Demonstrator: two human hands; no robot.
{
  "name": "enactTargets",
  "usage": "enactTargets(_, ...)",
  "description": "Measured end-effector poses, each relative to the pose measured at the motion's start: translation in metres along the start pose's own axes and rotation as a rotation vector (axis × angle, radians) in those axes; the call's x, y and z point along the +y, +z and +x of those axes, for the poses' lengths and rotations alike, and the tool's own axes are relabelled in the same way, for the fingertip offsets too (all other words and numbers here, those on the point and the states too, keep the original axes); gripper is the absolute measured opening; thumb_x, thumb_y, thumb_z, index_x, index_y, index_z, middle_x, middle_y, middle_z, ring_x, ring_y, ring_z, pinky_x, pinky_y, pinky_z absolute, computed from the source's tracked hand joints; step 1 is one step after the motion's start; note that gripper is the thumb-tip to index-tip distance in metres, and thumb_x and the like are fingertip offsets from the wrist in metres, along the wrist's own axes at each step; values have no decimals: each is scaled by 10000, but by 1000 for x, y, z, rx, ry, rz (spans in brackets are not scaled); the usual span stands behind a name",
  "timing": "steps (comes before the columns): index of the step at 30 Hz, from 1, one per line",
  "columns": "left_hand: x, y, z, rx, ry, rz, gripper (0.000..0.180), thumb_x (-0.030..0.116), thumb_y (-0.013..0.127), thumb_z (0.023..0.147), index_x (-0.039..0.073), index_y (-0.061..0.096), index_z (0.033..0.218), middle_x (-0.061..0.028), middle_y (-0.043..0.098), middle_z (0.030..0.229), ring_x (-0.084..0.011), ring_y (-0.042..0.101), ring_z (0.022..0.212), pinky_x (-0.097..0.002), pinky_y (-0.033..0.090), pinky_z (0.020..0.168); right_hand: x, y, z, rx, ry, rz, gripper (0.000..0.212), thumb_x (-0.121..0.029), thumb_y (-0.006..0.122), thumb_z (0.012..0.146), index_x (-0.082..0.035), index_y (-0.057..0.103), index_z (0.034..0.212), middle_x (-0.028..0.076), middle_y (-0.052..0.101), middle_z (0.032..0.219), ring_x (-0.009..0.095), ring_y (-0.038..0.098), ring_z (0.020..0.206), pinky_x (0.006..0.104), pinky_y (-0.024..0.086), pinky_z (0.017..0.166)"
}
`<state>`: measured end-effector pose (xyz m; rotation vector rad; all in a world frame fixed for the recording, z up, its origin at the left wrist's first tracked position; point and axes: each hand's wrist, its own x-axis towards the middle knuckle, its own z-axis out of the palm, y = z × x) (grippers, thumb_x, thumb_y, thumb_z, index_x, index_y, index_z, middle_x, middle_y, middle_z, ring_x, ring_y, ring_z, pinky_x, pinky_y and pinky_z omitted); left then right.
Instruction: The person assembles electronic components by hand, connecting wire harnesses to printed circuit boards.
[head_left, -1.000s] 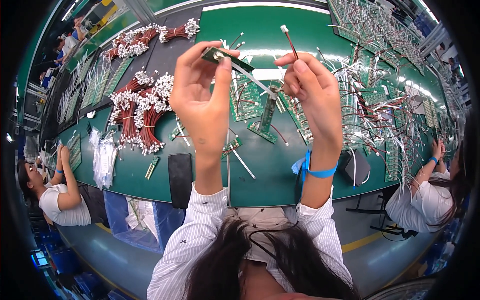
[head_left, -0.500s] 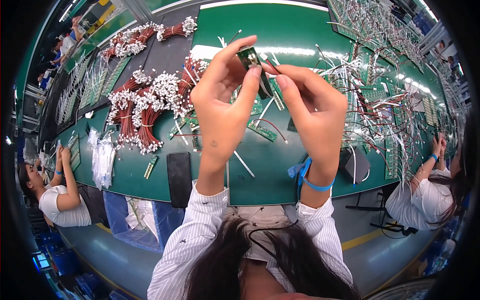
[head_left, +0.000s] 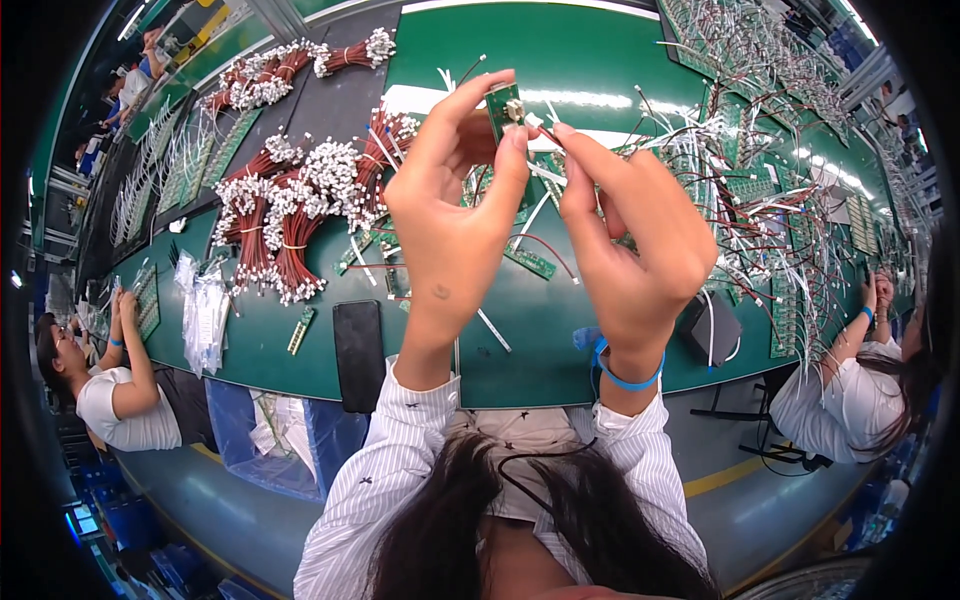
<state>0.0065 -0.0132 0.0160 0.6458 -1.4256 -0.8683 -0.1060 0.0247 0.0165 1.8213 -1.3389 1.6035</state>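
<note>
Raised above the green table, my left hand (head_left: 445, 215) pinches a small green circuit board (head_left: 502, 97) upright between thumb and fingers. A pale socket shows on the board's face, just above the thumb tip. My right hand (head_left: 645, 230) is closed on a wire cable (head_left: 549, 134) with dark red and white leads. The cable's white connector (head_left: 533, 121) points at the socket, close beside it; whether they touch I cannot tell. Below the hands lie more small boards (head_left: 528, 261) and loose wires.
Bundles of brown-red wires with white connectors (head_left: 290, 245) lie at the left. A black phone (head_left: 357, 350) and plastic bags (head_left: 207, 320) are near the front edge. Wired boards (head_left: 760, 230) heap at the right, by a dark block (head_left: 715, 330). People sit on both sides.
The board has turned so more of its face shows. My right hand has rotated, its knuckles shifting right and down, and the cable's connector is now plainly visible beside the board.
</note>
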Motion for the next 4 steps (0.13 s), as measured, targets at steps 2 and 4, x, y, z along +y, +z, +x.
enactTargets(2,0,0,0,1,45,48,317,-46,551,813,2,539,1126,-77,611,901,-110,595,814,-221,466,707,-1,-1,0,-24,-3,-61,329,46,667,568,-47,663,884,37,451,582,177,437,456,286,345,405)
enactTargets(4,-1,-1,-2,-10,75,101,321,-29,552,821,19,540,1139,-90,612,924,-107,591,809,-217,464,711,-1,-2,1,-41,-14,-91,320,38,673,575,-56,666,880,38,452,581,179,444,460,293,362,412)
